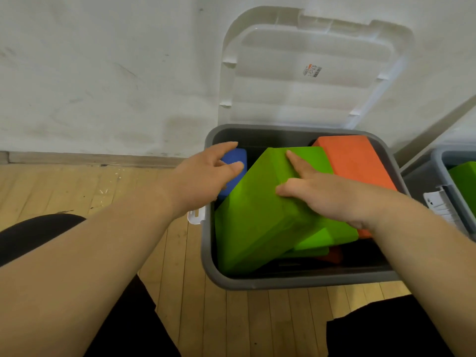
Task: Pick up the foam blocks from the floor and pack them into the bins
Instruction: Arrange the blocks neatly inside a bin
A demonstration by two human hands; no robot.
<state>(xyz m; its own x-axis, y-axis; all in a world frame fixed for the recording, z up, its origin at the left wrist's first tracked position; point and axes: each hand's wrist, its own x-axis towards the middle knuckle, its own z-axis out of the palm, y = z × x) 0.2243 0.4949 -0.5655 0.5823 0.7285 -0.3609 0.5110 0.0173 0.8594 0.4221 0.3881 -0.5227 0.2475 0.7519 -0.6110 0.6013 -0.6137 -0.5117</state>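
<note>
A grey bin (206,253) stands on the wood floor against the wall. A large green foam block (257,215) lies tilted across it, over a second green block (316,240). An orange block (355,161) sits at the bin's back right and a blue block (238,157) at its back left. My right hand (327,194) grips the top green block from its right side, thumb and index finger on the upper face. My left hand (203,176) hovers over the bin's left edge above the blue block, fingers apart, holding nothing.
The bin's clear lid (309,73) leans upright against the white wall behind it. A second grey bin (438,161) at the right edge holds another green block (463,176). My dark-clothed knees fill the lower corners, with wood floor (77,186) to the left.
</note>
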